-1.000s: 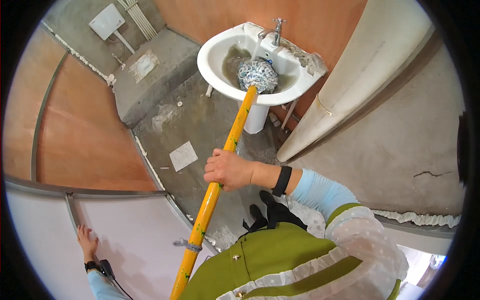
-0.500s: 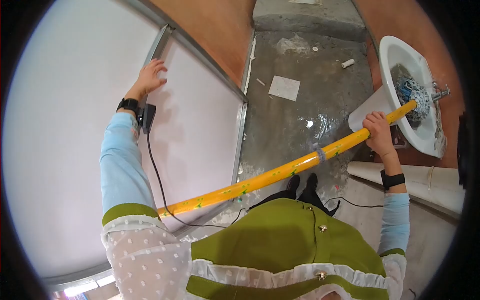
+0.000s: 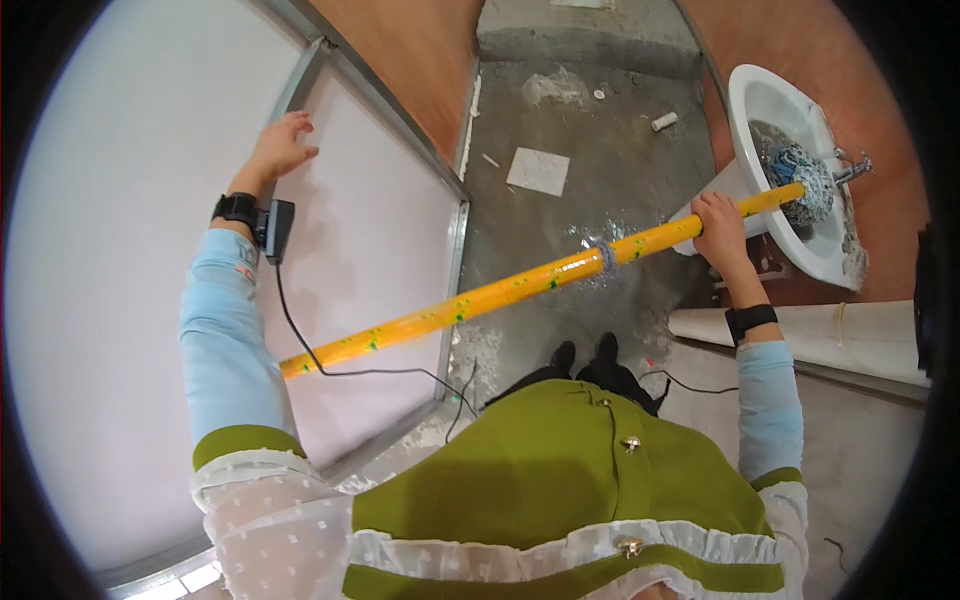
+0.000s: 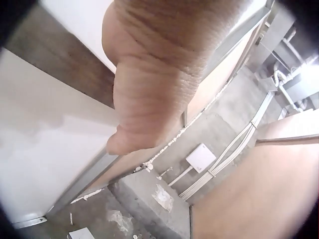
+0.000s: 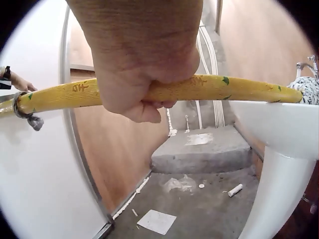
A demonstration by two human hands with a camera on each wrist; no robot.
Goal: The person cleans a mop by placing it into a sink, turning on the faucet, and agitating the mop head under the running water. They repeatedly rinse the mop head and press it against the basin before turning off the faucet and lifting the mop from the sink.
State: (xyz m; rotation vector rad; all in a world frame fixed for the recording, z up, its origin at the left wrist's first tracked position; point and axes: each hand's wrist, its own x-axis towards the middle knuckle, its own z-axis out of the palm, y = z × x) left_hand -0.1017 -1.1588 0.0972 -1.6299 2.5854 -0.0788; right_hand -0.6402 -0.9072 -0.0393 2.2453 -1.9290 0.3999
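Observation:
My right hand (image 3: 722,232) grips the yellow mop handle (image 3: 520,288) partway along, fingers wrapped round it, as the right wrist view also shows. The mop head (image 3: 808,186), a bundle of pale and blue strips, sits in the white washbasin (image 3: 745,105) under the tap (image 3: 853,168). Murky water lies around it. From the basin the handle slants down left, its far end passing behind my left forearm. A grey tie (image 3: 603,257) is knotted round it. My left hand (image 3: 280,150) holds nothing, its fingers loosely bent, beside the metal frame of the white panel (image 3: 345,210).
Wet concrete floor (image 3: 540,235) bears a white tile (image 3: 538,171), a crumpled plastic sheet (image 3: 556,88) and a small white tube (image 3: 664,121). A raised concrete step (image 3: 590,45) lies beyond. A thick pale pipe (image 3: 800,332) runs at the right. A black cable (image 3: 385,372) crosses the handle.
The view has turned toward the panel, putting the basin at the right. The handle has swung from pointing at my body to slanting left. The mop head stays in the basin.

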